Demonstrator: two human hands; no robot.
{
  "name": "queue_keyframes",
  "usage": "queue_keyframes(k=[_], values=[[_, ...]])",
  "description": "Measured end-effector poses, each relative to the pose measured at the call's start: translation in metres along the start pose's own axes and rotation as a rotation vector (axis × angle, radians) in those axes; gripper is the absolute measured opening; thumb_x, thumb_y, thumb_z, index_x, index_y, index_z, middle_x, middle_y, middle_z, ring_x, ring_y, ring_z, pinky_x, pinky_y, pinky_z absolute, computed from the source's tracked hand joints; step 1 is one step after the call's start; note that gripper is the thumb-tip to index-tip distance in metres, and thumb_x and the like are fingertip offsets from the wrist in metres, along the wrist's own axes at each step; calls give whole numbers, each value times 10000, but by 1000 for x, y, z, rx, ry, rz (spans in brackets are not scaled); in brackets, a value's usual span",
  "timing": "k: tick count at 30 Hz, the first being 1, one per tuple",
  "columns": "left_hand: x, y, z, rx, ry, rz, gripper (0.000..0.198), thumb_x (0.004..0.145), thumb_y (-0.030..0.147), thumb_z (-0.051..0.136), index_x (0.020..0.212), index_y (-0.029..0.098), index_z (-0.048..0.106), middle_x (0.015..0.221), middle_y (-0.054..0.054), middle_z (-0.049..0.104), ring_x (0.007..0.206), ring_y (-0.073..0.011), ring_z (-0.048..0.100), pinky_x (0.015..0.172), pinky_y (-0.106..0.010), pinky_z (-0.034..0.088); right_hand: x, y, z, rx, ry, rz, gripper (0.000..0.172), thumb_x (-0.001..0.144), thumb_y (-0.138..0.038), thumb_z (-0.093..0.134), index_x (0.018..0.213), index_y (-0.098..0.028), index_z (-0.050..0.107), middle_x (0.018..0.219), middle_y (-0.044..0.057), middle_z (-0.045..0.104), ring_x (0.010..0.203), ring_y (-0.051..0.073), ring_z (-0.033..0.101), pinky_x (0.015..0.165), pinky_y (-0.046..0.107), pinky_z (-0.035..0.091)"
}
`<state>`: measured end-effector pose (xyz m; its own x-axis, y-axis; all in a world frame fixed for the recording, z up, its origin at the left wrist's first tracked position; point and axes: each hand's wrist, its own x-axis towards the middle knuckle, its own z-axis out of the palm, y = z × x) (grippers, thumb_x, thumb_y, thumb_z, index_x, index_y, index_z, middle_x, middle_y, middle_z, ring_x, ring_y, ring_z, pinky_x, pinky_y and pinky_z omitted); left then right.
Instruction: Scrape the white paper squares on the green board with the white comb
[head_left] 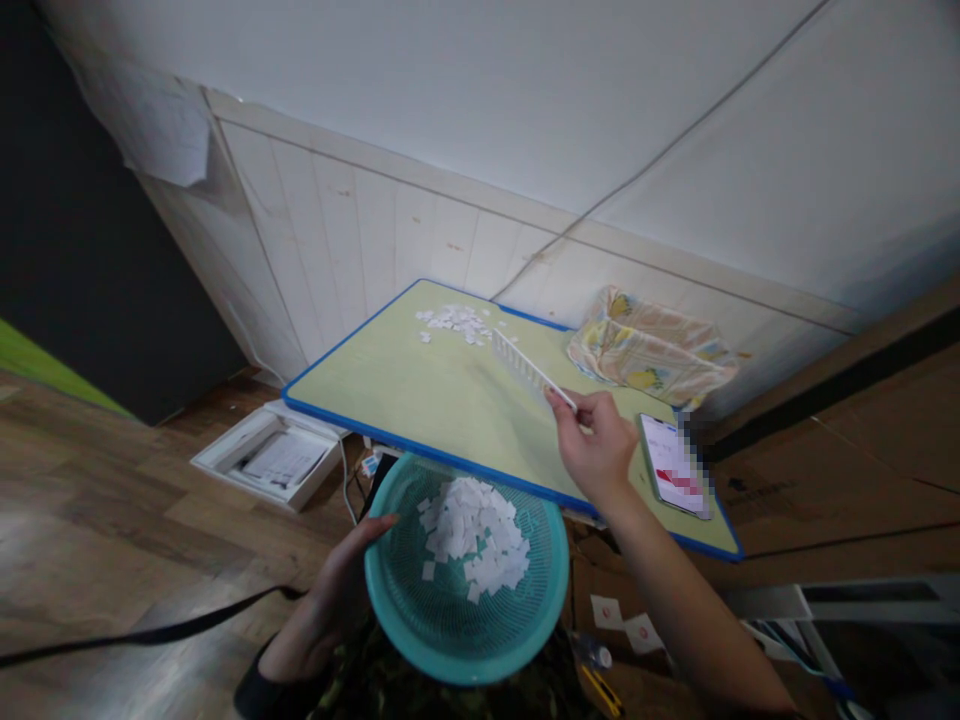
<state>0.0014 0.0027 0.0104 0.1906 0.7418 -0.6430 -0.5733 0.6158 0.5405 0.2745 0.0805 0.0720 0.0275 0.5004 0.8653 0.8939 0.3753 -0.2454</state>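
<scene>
My left hand (349,565) grips the left rim of a round teal plastic colander (551,590), thumb over the edge. Inside the colander lies a loose heap of small white paper squares (469,525). It sits just below the near edge of a yellow-green table (390,370) with a blue border. Over the table, my right hand (596,440) pinches one end of a white slotted plastic strip (521,365). The strip's far end points toward a scattered pile of white paper pieces (457,322) at the back of the table. Whether the strip touches the tabletop I cannot tell.
A patterned cloth-lined basket (649,345) stands at the table's back right, with a phone (671,465) in front of it. An open white box (270,455) is on the floor at left. Cardboard (847,450) stands at right; a wall borders the back.
</scene>
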Motion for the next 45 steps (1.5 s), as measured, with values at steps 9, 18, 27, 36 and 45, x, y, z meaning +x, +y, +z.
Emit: queue_keyframes(k=[9,18,27,36,45], values=[[3,-6,-13,21,57,146,109,765,113,678,763,134,785,868,-90,814,924,-274,726,817,-281,541,-45,-83,6,321,-272,-550,131,857,-125,599,958,-207,586,1136,91,718,1089,165,663,920,267,577],[0,2,1,34,57,3,179,775,173,684,920,134,782,804,-89,814,891,-312,738,846,-388,554,-30,-44,33,146,-291,-513,85,907,-123,509,906,-184,568,1051,110,736,999,163,698,854,280,588],[0,2,3,60,56,20,181,822,127,617,893,79,776,794,-113,814,816,-301,757,809,-384,582,-4,34,31,-116,-311,-164,156,956,-307,486,941,-188,586,819,46,731,648,147,681,577,227,469],[9,-2,-7,38,36,26,291,783,143,677,1062,104,749,802,-86,819,824,-313,760,836,-389,577,26,85,22,-71,-116,256,303,878,-476,538,742,-212,480,556,-48,501,512,130,484,530,243,322],[3,2,-2,25,26,-28,381,780,158,661,1151,97,723,820,-109,818,847,-343,755,819,-415,582,22,75,29,-5,-105,312,319,857,-477,564,714,-217,448,533,-68,482,476,112,451,523,241,311]])
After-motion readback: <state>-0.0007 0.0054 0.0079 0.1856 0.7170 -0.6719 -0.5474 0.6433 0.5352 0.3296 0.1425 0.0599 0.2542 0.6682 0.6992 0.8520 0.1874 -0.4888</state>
